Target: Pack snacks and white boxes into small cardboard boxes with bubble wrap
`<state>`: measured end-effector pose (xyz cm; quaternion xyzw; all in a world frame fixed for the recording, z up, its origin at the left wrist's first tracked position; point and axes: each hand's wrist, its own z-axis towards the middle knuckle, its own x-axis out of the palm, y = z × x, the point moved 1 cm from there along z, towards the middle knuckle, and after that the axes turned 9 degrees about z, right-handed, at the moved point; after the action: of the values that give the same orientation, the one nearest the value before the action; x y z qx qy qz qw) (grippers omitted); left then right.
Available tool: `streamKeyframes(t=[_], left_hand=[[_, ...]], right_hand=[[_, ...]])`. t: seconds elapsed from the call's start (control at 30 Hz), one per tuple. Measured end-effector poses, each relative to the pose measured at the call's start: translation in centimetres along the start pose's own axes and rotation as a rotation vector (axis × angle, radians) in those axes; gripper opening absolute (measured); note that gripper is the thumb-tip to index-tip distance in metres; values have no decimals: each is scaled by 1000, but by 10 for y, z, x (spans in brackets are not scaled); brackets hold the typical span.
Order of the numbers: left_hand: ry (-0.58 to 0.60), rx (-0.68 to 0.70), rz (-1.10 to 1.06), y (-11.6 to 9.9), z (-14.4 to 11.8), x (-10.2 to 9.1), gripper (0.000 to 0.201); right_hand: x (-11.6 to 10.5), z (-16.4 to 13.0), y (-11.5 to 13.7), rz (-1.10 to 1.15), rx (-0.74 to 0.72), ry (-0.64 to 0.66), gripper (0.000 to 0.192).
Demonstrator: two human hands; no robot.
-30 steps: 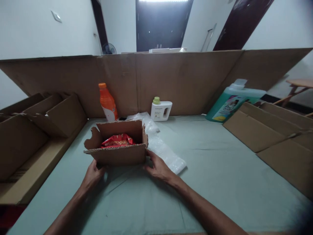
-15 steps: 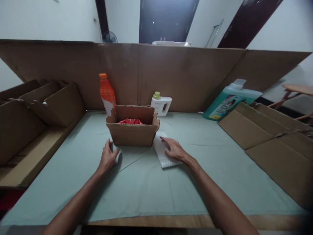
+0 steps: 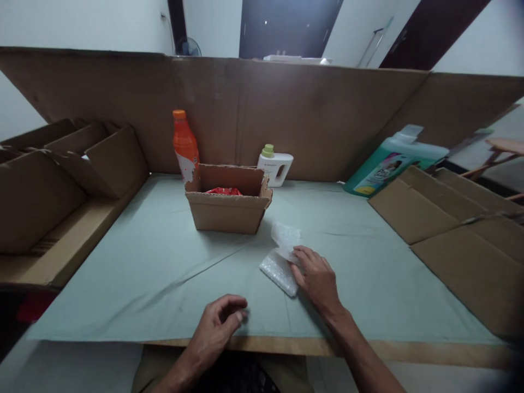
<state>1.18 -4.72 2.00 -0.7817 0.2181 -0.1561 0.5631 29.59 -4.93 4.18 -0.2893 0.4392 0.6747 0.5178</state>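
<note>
My right hand pinches the edge of a folded sheet of bubble wrap, whose upper part is lifted while the lower part lies on the cloth. Nearer the front edge of the table, my left hand hovers with fingers curled and thumb apart, holding nothing. Beyond both hands stands a small open cardboard box with ragged flaps. Something red and shiny, like a plastic packet, shows inside it, mostly hidden by the front wall.
Behind the box are an orange bottle and a white jug with a green cap. A teal liquid bottle leans at right beside flattened cardboard. Open cartons fill the left side. A cardboard wall closes the back.
My left hand has drawn back from the box toward the table's front edge. My right hand has gripped the bubble wrap, pulled it nearer and lifted part of it.
</note>
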Motion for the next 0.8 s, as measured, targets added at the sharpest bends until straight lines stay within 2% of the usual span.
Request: streamKeyframes(t=[0.13,0.23,0.3,0.37,0.43,0.47,0.5,0.57,0.67,0.73,0.8], left_hand=[[82,-43,-153,-8,4,10,53],[101,-62,-319,-7,3,15,77],[90,-63,-459,-5,1,17,91],[37,-38,-540,-3,-1,16,90],[-78,-31,-544,-1,-3,9,86],[-148,-42,-534,1,-3,4,88],[-213,-61,-519,2,-4,-1,92],[-296,-96,-471,6,-7,-11,102],[-309,-95,-303,10,-14,-18,100],[-298,-58,-181,11,-18,-17,94],[-301,-2,-83,12,-21,-16,86]], right_hand=[[-8,4,20,-89,-54,-125,21],[-10,1,48,17,-56,-141,22],[-6,-9,81,214,-81,-57,22],[0,-23,118,501,-116,129,21],[1,-35,145,774,-109,276,21],[-1,-40,151,860,-82,292,21],[-4,-42,149,897,-46,262,20],[-13,-40,126,843,26,127,18],[-20,-22,63,549,129,-12,23],[-17,-4,20,320,200,-18,27],[-8,14,-11,179,251,-16,33]])
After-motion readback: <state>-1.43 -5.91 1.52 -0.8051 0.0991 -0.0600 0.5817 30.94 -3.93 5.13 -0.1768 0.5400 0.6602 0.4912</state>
